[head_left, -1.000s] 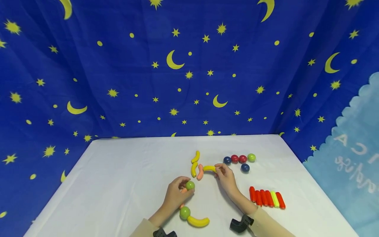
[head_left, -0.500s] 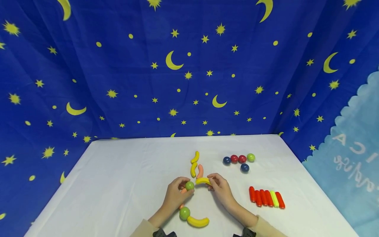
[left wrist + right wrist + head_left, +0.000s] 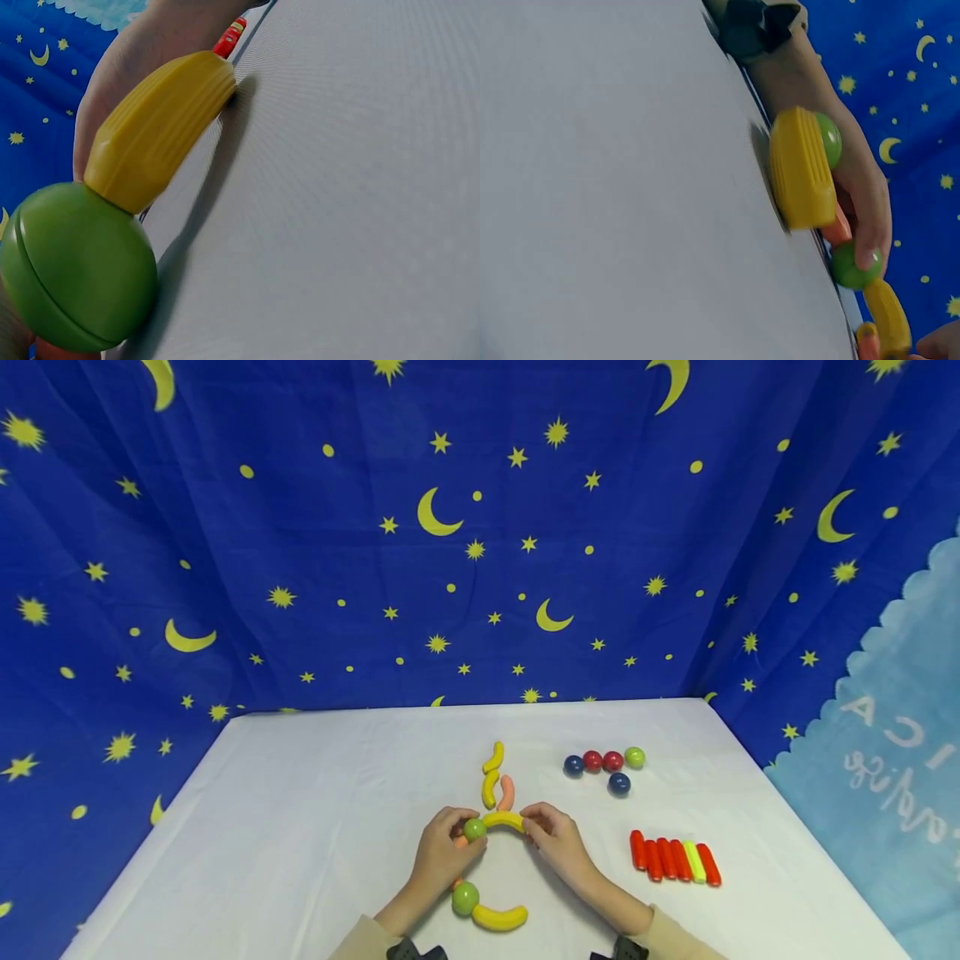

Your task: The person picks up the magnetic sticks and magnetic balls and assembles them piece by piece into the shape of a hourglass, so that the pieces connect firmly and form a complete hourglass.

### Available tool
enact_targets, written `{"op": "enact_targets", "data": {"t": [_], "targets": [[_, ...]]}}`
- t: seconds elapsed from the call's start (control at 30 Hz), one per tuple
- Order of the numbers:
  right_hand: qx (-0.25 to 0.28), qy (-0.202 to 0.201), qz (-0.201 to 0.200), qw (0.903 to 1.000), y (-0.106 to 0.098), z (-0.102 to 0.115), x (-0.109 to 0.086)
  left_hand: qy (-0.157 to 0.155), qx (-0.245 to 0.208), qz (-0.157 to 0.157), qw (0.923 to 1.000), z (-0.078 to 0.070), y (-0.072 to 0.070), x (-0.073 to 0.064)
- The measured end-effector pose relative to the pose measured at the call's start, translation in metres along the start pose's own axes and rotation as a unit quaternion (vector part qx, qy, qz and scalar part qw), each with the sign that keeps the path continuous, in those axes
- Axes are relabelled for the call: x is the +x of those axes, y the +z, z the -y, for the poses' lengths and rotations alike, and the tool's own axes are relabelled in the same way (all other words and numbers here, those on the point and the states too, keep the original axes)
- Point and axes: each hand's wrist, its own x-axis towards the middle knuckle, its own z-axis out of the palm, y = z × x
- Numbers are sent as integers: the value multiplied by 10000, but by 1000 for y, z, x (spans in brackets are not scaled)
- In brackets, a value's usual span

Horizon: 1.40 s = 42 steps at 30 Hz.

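In the head view my left hand (image 3: 444,850) pinches a green ball (image 3: 475,830) between thumb and fingers. My right hand (image 3: 557,842) pinches the right end of a curved yellow rod (image 3: 502,819), whose left end meets that ball. The left wrist view shows the yellow rod (image 3: 161,131) against the ball (image 3: 79,266). An orange rod (image 3: 458,842), partly hidden by my left hand, runs down from the held ball toward a second green ball (image 3: 465,898). Another curved yellow rod (image 3: 500,918) extends right from this second ball.
Behind the hands lie a salmon curved rod (image 3: 507,792) and two small yellow ones, one (image 3: 490,789) nearer than the other (image 3: 493,757). Back right are several balls, including a blue one (image 3: 619,784). Red rods (image 3: 670,858) and a lime one (image 3: 694,862) lie at right.
My right hand has brought the curved yellow rod left and nearer, from beside the salmon rod to the green ball. My left hand keeps its grip on the ball, almost unmoved.
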Motion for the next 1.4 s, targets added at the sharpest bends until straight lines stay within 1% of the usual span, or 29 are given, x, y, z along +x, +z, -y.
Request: {"op": "enact_targets", "data": {"t": [0.1, 0.17, 0.23, 0.3, 0.37, 0.4, 0.47, 0.53, 0.57, 0.6, 0.63, 0.7, 0.8, 0.87, 0.97, 1.1, 1.2, 1.3, 1.4], "targets": [[-1, 12, -123, 9999, -8, 0, 3, 8, 121, -33, 9999, 0, 0, 1], [-41, -69, -285, 9996, -15, 0, 5, 8, 116, -14, 9999, 1, 1, 1], [-117, -271, -495, 9983, -25, -1, 7, 1, 83, 25, 10000, 1, 1, 1], [-260, -620, -803, 9945, -36, -2, 10, -23, 38, 51, 10000, 1, 1, 1], [-485, -992, -1164, 9870, -48, -2, 14, -39, 29, 34, 10000, 1, 0, 0], [-667, -1165, -1378, 9813, -55, -2, 17, -21, 65, 0, 10000, 1, 0, 1], [-1053, -1371, -1792, 9685, -67, -3, 22, -49, 142, -99, 9998, 2, 0, 0], [-1365, -1329, -2092, 9591, -78, -5, 27, -74, 335, -220, 9992, 2, -1, 1], [-1470, -1246, -2201, 9563, -84, -6, 29, -93, 438, -283, 9986, 2, -1, 1], [-1511, -1112, -2260, 9559, -88, -8, 31, -120, 535, -353, 9979, 2, -1, 1], [-1515, -949, -2282, 9571, -92, -10, 33, -196, 585, -408, 9973, 1, -1, 1], [-1413, -571, -2249, 9624, -99, -14, 35, -272, 679, -512, 9960, 1, -2, 2], [-1348, -29, -2076, 9689, -105, -21, 38, -391, 632, -583, 9955, 0, -2, 2], [-1350, 210, -1942, 9714, -107, -24, 38, -444, 591, -577, 9956, 0, -2, 1], [-1446, 418, -1782, 9724, -108, -28, 39, -501, 499, -519, 9961, 0, -2, 1], [-1580, 482, -1729, 9710, -108, -30, 38, -394, 544, -387, 9970, 1, 0, 1], [-1658, 436, -1756, 9694, -106, -29, 37, -274, 644, -310, 9971, 2, 0, 2], [-1672, 311, -1687, 9709, -101, -25, 35, -220, 674, -301, 9970, 2, 1, 2], [-1473, 4, -1527, 9772, -90, -22, 32, -196, 700, -305, 9969, 2, 1, 2]]}}
